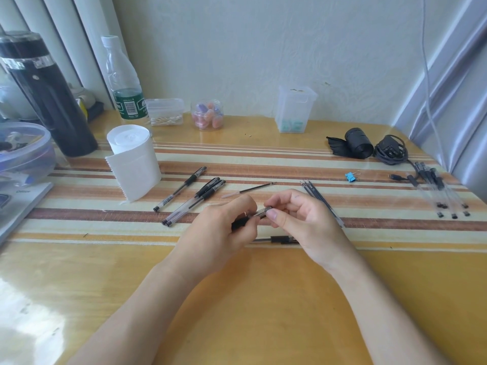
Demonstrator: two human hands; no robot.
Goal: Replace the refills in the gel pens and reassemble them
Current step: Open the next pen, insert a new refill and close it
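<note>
Both of my hands hold one clear gel pen barrel (261, 212) above the striped mat. My left hand (224, 233) grips its black grip end, and my right hand (297, 219) pinches the other end between thumb and fingers. A pen cap (283, 239) lies on the mat just under my hands. One loose refill (249, 190) lies beyond my hands. A bundle of refills (320, 200) lies to the right of my right hand. Three capped pens (192, 198) lie to the left. Several more pens (442, 193) lie at the far right.
A tissue roll (133, 159), a black flask (44, 93), a water bottle (123, 80) and a lidded tub (23, 151) stand at the left. Small plastic containers (295, 109) line the wall. A blue binder clip (351, 176), a black roll (358, 142) and a cable (391, 151) lie at the right.
</note>
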